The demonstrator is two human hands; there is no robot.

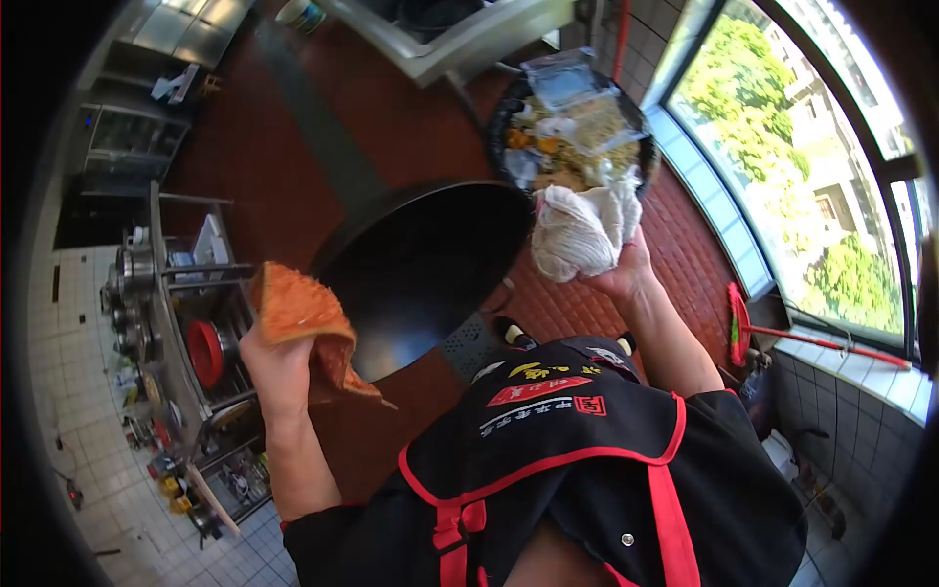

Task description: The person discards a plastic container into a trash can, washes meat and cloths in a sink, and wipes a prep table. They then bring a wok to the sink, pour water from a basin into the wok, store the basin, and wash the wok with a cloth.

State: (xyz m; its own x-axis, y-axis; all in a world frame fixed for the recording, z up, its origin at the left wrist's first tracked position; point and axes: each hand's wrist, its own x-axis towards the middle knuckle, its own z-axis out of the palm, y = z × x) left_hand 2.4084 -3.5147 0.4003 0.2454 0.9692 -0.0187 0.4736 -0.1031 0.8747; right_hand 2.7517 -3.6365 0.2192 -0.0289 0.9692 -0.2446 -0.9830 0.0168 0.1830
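A large black wok (421, 259) hangs tilted in front of my body, its dark hollow facing me. My left hand (275, 370) is closed on an orange cloth (305, 311) at the wok's left edge. On the opposite side, my right hand (626, 277) is closed on a bunched white cloth (575, 235) against the wok's right rim. Both cloths cover the places where they meet the wok, so I cannot see the grip on the metal itself.
A black-lined bin (499, 137) full of food scraps and plastic stands beyond my right hand, beside a metal sink (440, 57). Metal shelving (164, 230) with a red bowl (203, 352) is at left. A red-handled broom (831, 344) leans below the window (782, 147).
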